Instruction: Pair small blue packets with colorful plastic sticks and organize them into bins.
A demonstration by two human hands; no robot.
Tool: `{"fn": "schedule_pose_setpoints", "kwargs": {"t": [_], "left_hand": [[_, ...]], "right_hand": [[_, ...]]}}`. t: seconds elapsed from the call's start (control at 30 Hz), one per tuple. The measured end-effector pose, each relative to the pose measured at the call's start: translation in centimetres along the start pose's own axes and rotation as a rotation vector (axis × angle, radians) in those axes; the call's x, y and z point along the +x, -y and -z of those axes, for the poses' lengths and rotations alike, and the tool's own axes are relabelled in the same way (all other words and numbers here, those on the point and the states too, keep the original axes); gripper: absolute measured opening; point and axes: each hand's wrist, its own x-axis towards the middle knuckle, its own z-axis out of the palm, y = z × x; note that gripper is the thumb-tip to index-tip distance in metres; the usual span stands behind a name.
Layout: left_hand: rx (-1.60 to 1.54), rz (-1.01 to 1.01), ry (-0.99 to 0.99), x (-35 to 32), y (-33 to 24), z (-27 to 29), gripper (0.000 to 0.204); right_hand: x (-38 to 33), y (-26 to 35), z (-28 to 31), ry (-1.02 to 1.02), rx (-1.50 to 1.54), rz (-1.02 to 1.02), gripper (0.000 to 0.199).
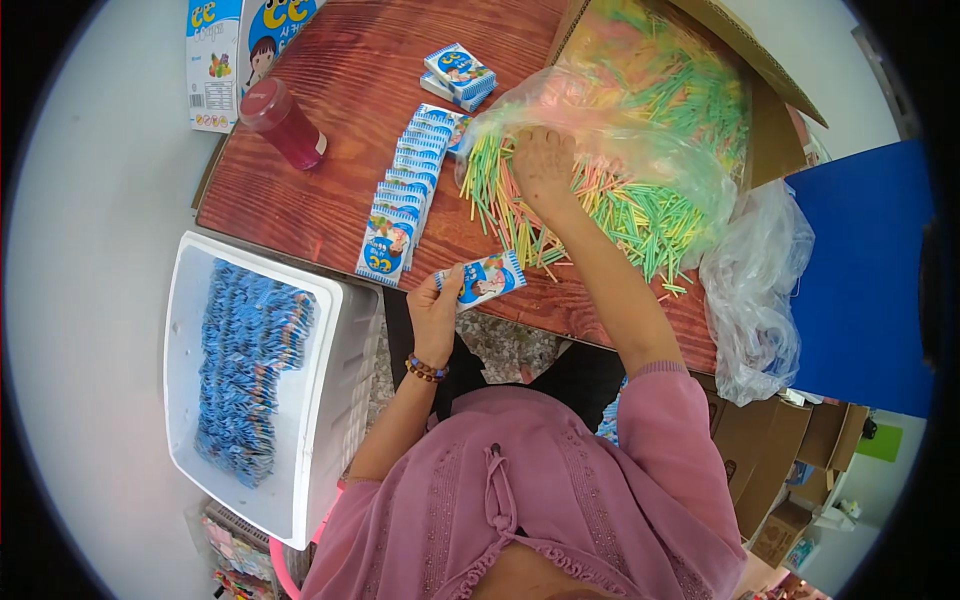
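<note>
My left hand (433,320) pinches one end of a small blue-and-white packet (490,280), held level near the table's front edge. I cannot see into the packet. Over a heap of thin pastel sticks (645,225), green, yellow and pink, my right hand (545,170) reaches down with its knuckles up. Its fingertips are hidden among the sticks, beside the edge of a clear plastic bag (600,125). Left of that heap lies an overlapping row of similar packets (412,185), with a short stack of packets (460,75) behind it.
The bag of sticks sits in a cardboard box (780,75) at the back right. A bottle of dark pink liquid (285,125) stands at the left of the wooden table (350,60). Below it, a white bin (300,480) holds many packets. Crumpled plastic (755,290) hangs beside a blue panel (865,275).
</note>
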Motion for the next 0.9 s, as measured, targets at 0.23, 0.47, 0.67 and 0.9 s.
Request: {"fn": "schedule_pose_setpoints", "kwargs": {"t": [0.23,0.47,0.67,0.9], "left_hand": [[0.006,0.005,0.006,0.0,-0.2,0.0,0.02],[0.02,-0.001,0.005,-0.1,0.0,-0.2,0.02],[-0.066,0.037,0.005,0.7,0.7,0.8,0.021],[-0.399,0.169,0.039,1.5,-0.5,-0.9,0.019]], "right_hand": [[-0.9,-1.3,-0.5,-0.03,0.04,0.059,0.02],[-1.1,-3.2,2.1,0.275,0.357,-0.035,0.023],[-2.4,-5.2,4.0,0.354,0.847,-0.155,0.028],[-5.5,-6.1,4.9,0.2,1.907,-0.347,0.015]]}}
